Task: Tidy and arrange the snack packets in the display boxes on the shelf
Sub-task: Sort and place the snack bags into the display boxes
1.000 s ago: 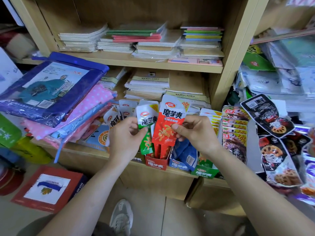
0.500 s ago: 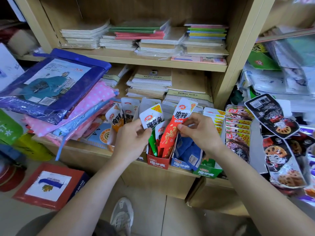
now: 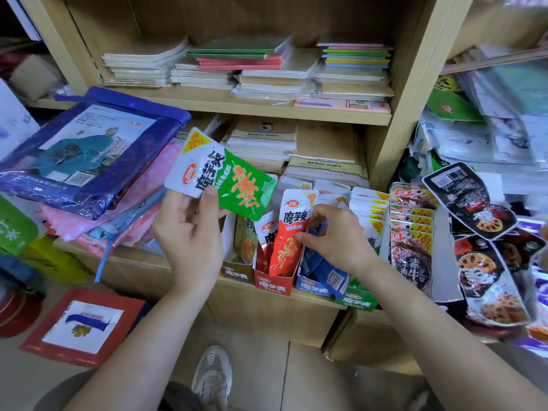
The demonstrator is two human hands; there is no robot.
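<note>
My left hand holds a green snack packet up above the shelf, thumb pinching its white top. My right hand pinches a red snack packet that stands in the red display box. Left of it an orange-brown display box holds a matching packet. To the right a blue display box holds blue packets, and a green display box stands beyond it with white-topped packets behind.
A blue raincoat bag and pink polka-dot packages lie on the shelf's left. Notebook stacks fill the upper shelves. Brown snack packs and dark lotus-root packets hang at right. A red box and my shoe are on the floor.
My left hand lifted the green packet out and up to the left. My right hand pushed the red packet down into the red box.
</note>
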